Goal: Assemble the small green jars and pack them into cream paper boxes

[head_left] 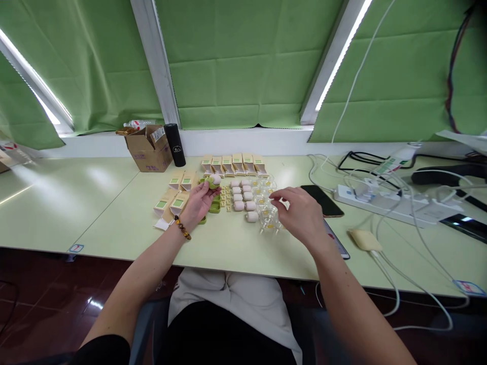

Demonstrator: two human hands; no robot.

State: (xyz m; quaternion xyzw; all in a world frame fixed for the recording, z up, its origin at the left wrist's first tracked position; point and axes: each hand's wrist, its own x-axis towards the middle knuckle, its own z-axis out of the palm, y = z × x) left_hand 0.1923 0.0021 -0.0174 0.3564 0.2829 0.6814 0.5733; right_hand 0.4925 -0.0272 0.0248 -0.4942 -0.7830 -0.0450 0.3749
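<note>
Just left of the frame's centre, the left hand (pixel 200 203) was curled around a small green case (pixel 213 183) with a pale pink piece seated in it, fingers closed on it and lifted slightly off the table (pixel 114 203), tilted so its open face showed toward the camera. The right hand (pixel 300 213), right of centre, hovered with fingers loosely bent over a cluster of clear plastic shells (pixel 268 215); something small and pale sat at its fingertips, though whether it was pinched could not be told. Between the hands lay pink cases (pixel 243 197) in short columns and a column of small yellow-trimmed pieces (pixel 227 196), sorted by kind and within easy reach. Behind them stood a row of small cartons (pixel 233 163), flaps up, contents hidden; more cartons (pixel 171 200) lay left of the left hand. Further up-left sat an open cardboard box (pixel 149 148) beside a black cylinder (pixel 175 144). A dark phone (pixel 323 200) and a power strip (pixel 384 203) with tangled white cables filled the right side
</note>
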